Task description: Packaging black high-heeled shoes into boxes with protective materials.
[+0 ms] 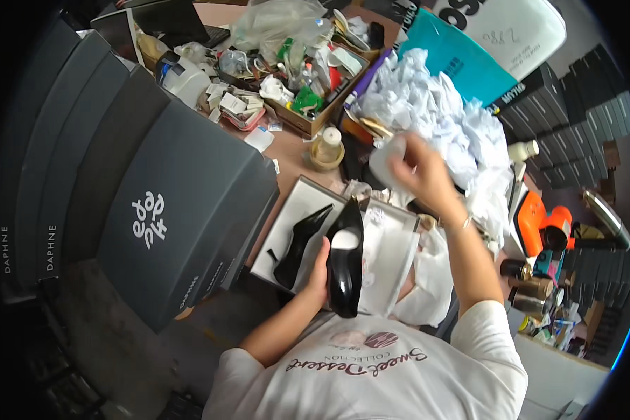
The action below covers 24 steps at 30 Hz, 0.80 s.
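Observation:
My left hand (319,274) is wrapped round the side of a glossy black pointed shoe (344,280) with a pale insole, held above an open shoe box (305,201). The matching black shoe (301,246) lies on its side in the white-lined box, to the left of the held one. Up and to the right, my right hand (420,171) pinches a pale, flat, rounded pad (388,162), smeared by motion, so its exact kind is unclear. This hand is apart from the shoe, near a heap of crumpled white paper (427,94).
Stacked dark shoe boxes (182,182) rise on the left. A jar (327,150) with a pale lid stands beyond the open box. Farther back is a cardboard tray (311,122) of odds and ends. An orange heat gun or dryer (539,224) lies at right, beside bottles and cans.

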Available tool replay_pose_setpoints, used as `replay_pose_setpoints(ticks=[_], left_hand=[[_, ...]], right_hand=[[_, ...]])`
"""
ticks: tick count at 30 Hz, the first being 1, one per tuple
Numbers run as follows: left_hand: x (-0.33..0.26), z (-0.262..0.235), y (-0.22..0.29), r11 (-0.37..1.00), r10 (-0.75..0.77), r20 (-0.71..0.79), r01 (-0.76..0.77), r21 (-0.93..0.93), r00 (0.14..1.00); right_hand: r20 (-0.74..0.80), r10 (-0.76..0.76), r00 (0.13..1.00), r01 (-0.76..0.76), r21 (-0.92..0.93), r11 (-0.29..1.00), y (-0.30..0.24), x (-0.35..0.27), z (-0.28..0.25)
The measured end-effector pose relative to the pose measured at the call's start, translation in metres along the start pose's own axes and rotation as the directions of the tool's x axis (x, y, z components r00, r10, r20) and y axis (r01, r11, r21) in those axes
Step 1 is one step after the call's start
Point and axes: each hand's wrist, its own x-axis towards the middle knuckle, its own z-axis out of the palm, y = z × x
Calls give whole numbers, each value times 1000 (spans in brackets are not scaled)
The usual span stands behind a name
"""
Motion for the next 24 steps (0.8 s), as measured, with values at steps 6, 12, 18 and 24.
replay_pose_setpoints(ticks=[6, 12, 18, 24], left_hand=[[-13, 8, -33, 957, 164, 49, -171, 233, 985], [-31, 11, -47, 960, -8, 115, -25, 279, 993], [-25, 10, -55, 946, 30, 43, -42, 322, 999], [-24, 14, -49, 954, 20, 169, -69, 293, 985]], right_hand=[[125, 85, 988, -93, 56, 994, -4, -172, 79], [233, 222, 947, -313, 513, 799, 28, -207, 60], [52, 382, 923, -385, 171, 907, 33, -223, 55], [-337, 147, 930, 44, 500, 865, 3, -209, 70]])
